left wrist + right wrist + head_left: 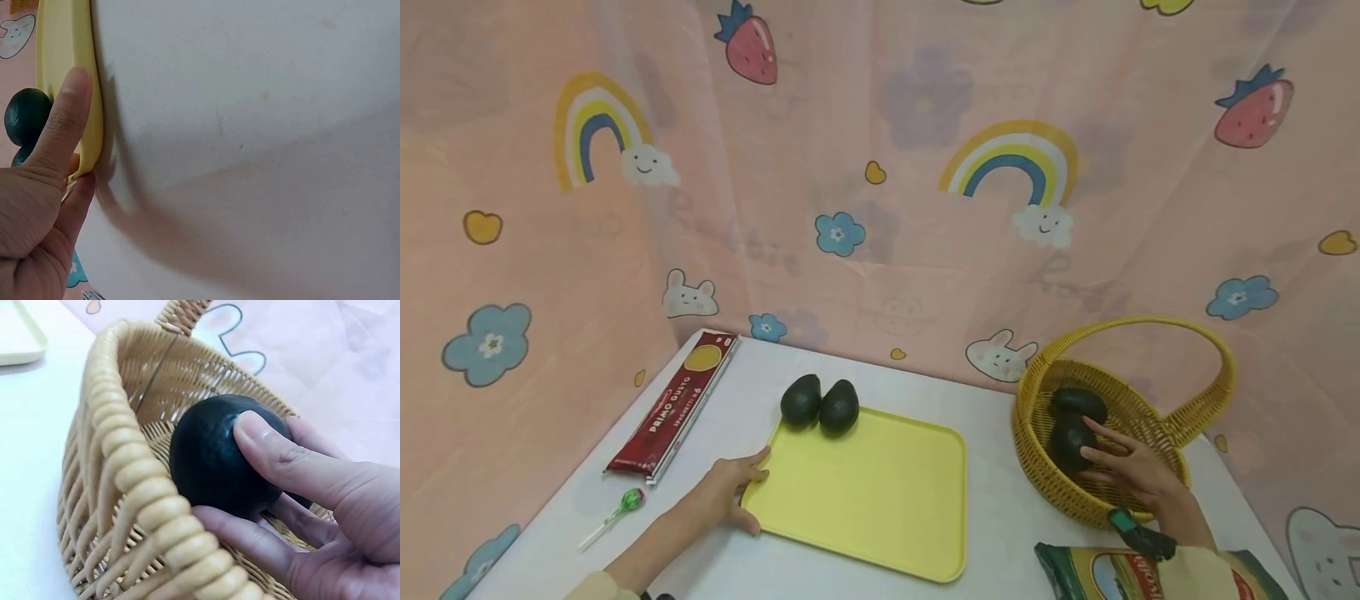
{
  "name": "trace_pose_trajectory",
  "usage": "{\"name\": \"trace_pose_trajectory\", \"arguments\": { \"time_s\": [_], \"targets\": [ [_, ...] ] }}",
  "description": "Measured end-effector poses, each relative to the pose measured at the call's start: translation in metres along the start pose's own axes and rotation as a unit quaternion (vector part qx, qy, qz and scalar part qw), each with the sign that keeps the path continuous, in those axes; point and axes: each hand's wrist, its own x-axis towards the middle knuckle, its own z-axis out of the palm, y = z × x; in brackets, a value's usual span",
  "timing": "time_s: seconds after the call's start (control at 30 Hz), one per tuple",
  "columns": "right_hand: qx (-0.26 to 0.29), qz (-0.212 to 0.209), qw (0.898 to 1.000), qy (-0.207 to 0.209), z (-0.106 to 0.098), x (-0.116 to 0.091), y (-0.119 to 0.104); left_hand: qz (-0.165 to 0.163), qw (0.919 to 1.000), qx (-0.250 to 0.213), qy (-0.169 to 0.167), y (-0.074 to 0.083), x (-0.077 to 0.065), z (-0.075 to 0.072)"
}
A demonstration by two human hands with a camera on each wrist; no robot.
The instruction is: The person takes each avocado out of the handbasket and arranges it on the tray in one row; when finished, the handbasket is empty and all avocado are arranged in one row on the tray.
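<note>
In the head view, my left hand holds the left edge of a yellow tray; the left wrist view shows the thumb along its rim. Two dark avocados sit side by side at the tray's far left corner. On the right, my right hand reaches into a yellow wicker basket and grips a dark avocado between thumb and fingers. Another avocado lies just behind it in the basket.
A red spaghetti packet lies at the left of the white table, with a green-wrapped lollipop nearer me. Below the basket is a green and yellow bag, partly covered by my right sleeve. A patterned pink cloth hangs behind the table.
</note>
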Motion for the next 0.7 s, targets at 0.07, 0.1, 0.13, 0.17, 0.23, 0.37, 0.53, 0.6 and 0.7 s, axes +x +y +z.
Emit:
{"name": "trace_pose_trajectory", "arguments": {
  "time_s": [0.07, 0.1, 0.13, 0.17, 0.23, 0.37, 0.53, 0.6, 0.7],
  "targets": [
    [-0.006, 0.0, 1.0, 0.014, 0.001, 0.0, 0.0, -0.002, 1.0, 0.001, -0.001, 0.0, 0.001, 0.0],
    [-0.012, -0.002, 1.0, 0.021, 0.002, 0.0, 0.0, -0.002, 1.0, 0.002, -0.001, 0.0, 0.001, 0.0],
    [-0.017, -0.004, 0.999, 0.029, 0.002, 0.0, 0.0, 0.0, 1.0, 0.002, 0.0, 0.0, 0.0, 0.0],
    [-0.023, -0.006, 0.999, 0.035, 0.002, 0.0, 0.001, 0.003, 1.0, 0.005, 0.001, 0.0, 0.0, 0.0],
    [-0.034, -0.01, 0.998, 0.047, 0.004, -0.001, 0.0, 0.002, 1.0, 0.006, 0.001, 0.0, 0.0, 0.0],
    [-0.057, -0.008, 0.996, 0.065, 0.008, -0.004, -0.003, 0.0, 1.0, 0.005, -0.002, 0.001, -0.001, 0.0],
    [-0.048, -0.003, 0.997, 0.067, 0.013, -0.008, -0.009, 0.002, 1.0, -0.003, -0.002, 0.001, 0.0, -0.001],
    [-0.043, -0.008, 0.997, 0.068, 0.015, -0.009, -0.011, 0.005, 1.0, -0.006, -0.001, 0.0, 0.0, -0.001],
    [-0.041, -0.027, 0.996, 0.075, 0.02, -0.011, -0.012, 0.012, 0.9999, 0.001, 0.001, 0.0, 0.0, -0.001]
  ]
}}
